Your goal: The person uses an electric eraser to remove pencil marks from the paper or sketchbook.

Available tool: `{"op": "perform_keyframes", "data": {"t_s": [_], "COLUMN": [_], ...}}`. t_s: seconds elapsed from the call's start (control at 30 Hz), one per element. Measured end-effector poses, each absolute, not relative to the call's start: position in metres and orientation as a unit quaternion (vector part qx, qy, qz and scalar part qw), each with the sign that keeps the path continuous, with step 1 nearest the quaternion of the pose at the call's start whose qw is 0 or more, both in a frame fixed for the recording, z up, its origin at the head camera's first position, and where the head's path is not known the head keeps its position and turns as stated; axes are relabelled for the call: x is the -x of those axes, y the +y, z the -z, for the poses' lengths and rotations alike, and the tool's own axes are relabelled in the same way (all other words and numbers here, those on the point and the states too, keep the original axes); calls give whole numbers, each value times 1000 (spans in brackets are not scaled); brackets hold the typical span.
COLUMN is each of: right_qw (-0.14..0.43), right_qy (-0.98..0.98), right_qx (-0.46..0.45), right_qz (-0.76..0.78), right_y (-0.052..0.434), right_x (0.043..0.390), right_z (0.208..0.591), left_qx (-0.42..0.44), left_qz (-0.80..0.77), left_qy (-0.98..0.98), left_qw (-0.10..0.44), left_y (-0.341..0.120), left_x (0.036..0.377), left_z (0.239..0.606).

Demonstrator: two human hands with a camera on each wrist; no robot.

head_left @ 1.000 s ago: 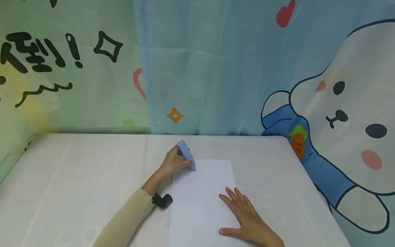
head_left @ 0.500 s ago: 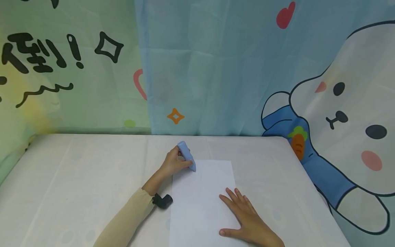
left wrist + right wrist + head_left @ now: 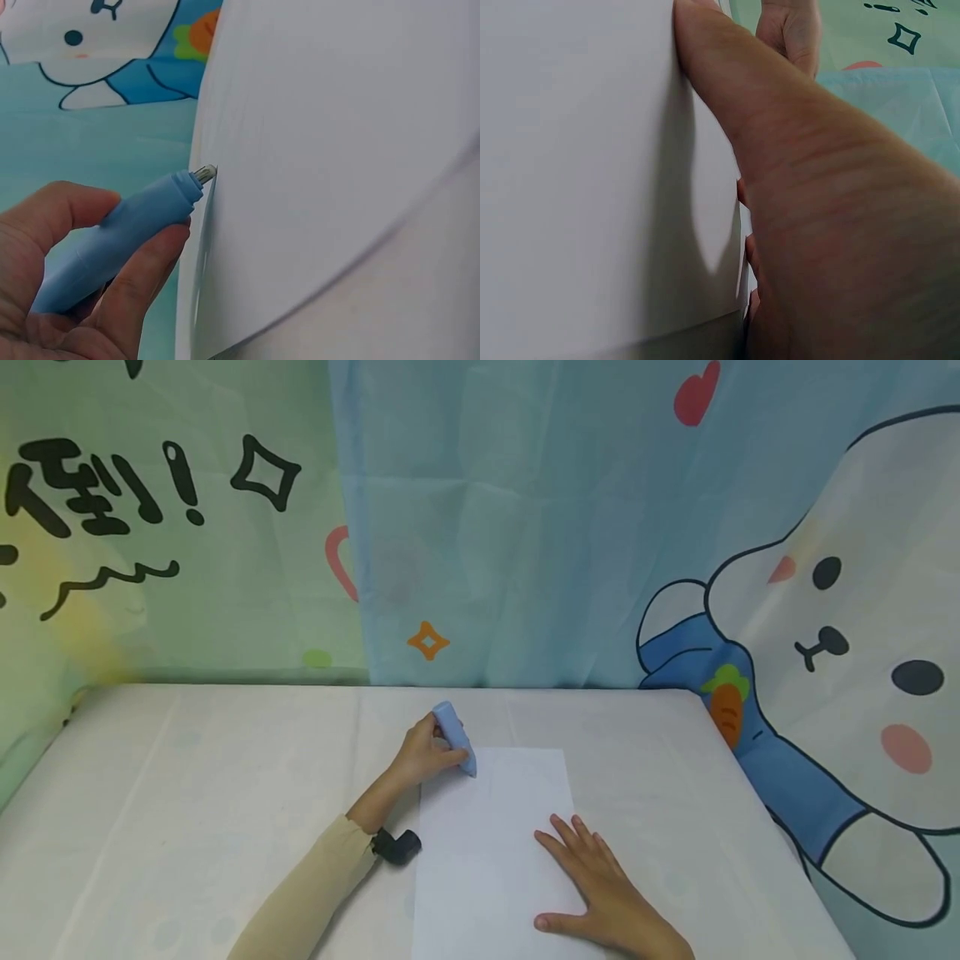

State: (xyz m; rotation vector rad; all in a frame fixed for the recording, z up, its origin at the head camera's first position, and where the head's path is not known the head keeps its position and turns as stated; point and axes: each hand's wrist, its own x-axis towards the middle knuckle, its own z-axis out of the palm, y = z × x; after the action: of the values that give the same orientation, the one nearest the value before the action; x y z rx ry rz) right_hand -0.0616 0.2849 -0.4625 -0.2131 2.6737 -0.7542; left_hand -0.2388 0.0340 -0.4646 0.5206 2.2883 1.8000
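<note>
The left hand [image 3: 422, 753] has its fingers curled round a stubby blue crayon-shaped marker [image 3: 454, 736], thumb and forefinger pinching it low on the barrel, and the small grey tip [image 3: 206, 174] sits right at the far left corner of the white sheet of paper [image 3: 491, 827], touching or all but touching the edge; from the wrist view I can't quite tell whether it bears on the sheet or on the cloth just beside it. The right hand [image 3: 600, 885] lies flat on the near right part of the paper with its fingers spread and straight, palm down, pinning the sheet. To my eye this is the very start of a stroke: the paper is steadied, the marker is set at the corner, and no mark shows on the sheet. What the next move would call for, I'd judge, is light downward pressure on the tip and a steady draw across or down the page, with the flat hand holding firm so the thin sheet doesn't slide or buckle on the soft covering. The paper lies lengthwise away from the person in the middle of the desk [image 3: 187, 793], which is draped in a pale cloth. A small black camera [image 3: 396, 845] hangs at the left wrist below a beige sleeve [image 3: 307, 893]. Behind the desk hangs a cartoon backdrop [image 3: 825, 610] with a white rabbit, a carrot and a red heart.
</note>
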Motion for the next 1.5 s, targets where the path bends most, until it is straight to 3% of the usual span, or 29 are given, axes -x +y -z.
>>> {"op": "perform_keyframes", "data": {"t_s": [0.5,1.5], "right_qw": [175,181], "right_qy": [940,948], "right_qx": [80,69], "right_qz": [282,253], "right_y": [285,284], "right_x": [62,62], "right_z": [458,461], "left_qx": [-169,-173], "left_qz": [-590,-595], "left_qy": [782,780], "left_qw": [110,88], "left_y": [35,35], "left_x": [239,239], "left_z": [463,463]}}
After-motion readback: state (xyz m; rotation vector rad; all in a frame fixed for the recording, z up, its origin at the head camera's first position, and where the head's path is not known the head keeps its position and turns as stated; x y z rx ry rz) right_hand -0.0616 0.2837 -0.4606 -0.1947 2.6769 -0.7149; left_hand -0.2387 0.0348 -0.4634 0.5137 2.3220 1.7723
